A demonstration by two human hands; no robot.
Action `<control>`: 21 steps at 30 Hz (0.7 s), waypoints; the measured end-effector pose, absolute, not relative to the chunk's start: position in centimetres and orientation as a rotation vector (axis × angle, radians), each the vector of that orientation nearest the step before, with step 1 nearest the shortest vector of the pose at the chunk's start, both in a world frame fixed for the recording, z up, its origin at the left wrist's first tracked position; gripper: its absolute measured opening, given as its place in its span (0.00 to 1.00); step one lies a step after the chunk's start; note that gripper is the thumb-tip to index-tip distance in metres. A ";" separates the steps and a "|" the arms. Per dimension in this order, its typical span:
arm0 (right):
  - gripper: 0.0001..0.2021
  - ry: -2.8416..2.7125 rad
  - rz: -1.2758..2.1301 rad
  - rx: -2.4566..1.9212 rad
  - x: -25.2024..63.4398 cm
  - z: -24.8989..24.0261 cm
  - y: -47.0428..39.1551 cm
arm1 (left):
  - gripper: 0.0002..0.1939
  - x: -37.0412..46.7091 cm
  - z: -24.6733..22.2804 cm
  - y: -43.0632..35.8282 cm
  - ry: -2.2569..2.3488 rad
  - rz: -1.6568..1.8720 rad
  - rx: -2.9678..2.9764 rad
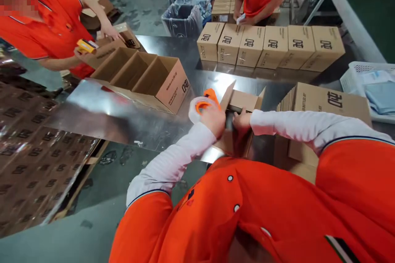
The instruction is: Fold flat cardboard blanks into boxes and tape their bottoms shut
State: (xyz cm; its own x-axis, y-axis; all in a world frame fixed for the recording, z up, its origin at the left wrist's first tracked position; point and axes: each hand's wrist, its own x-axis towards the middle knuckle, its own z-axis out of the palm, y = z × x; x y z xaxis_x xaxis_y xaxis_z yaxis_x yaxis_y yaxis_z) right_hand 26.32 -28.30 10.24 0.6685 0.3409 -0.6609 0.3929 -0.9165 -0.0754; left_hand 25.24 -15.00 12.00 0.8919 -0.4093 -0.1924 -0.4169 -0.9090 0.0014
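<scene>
In front of my body on the metal table stands a small cardboard box (243, 99) with its flaps raised. My left hand (215, 121) is closed round an orange tape dispenser (211, 94) carrying a wide clear roll of tape (194, 110), held against the left side of the box. My right hand (242, 121) grips the box at its right side, fingers bent over the opening. The inside of the box is dark and partly hidden by my hands.
Three open cartons (166, 86) stand together at left. Several closed boxes (271, 45) line the far edge. Flat cardboard (324, 98) and a white basket (354, 78) are at right. Two co-workers in orange shirts (61, 24) work across the table. A wrapped pallet (31, 152) is at lower left.
</scene>
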 end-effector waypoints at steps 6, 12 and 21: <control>0.31 1.280 -0.794 2.898 23.6 12.9 -36.6 | 0.24 22.7 9.8 -17.6 0.644 0.324 -3.054; 0.40 1.675 -0.036 3.046 25.8 4.9 -35.8 | 0.27 25.1 8.9 -13.6 0.462 0.307 -3.207; 0.23 1.708 -0.344 3.454 29.3 0.4 -34.8 | 0.46 20.3 8.6 -9.9 0.460 -0.575 -3.928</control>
State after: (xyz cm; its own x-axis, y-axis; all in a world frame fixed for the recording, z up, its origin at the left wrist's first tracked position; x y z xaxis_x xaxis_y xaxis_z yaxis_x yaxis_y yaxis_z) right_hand 29.32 -34.80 0.38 0.6454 0.7479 0.1549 0.6299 -0.4065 -0.6619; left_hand 20.27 -9.93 8.59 0.9438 -0.0787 0.3212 -0.2960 -0.6341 0.7144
